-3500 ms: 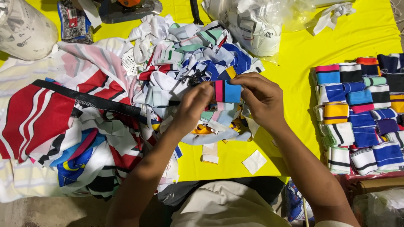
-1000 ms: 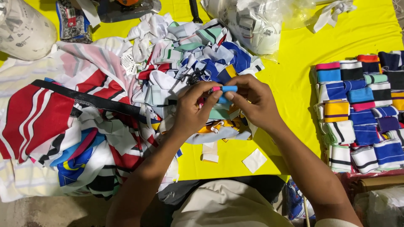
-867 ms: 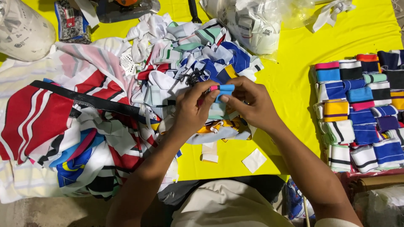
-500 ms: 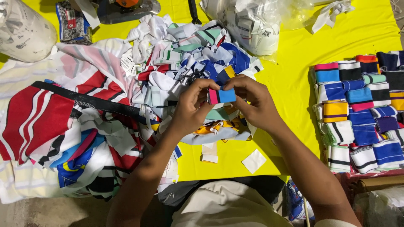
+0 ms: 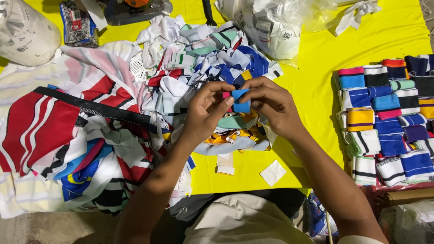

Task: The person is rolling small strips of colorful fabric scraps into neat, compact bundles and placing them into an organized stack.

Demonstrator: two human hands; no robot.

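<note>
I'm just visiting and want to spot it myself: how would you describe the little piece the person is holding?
Start at the yellow table cover and find the loose heap of striped fabric scraps at its middle. Just in front of it, the left hand and right hand meet on a small folded band. Unlike the scraps below, it is plain bright blue with a pink edge, pinched between the fingers.

I have one view only, from the head camera, looking steeply down and close over the yellow table [image 5: 316, 58]. My lap sits at 6 o'clock, the far table edge at 12.
</note>
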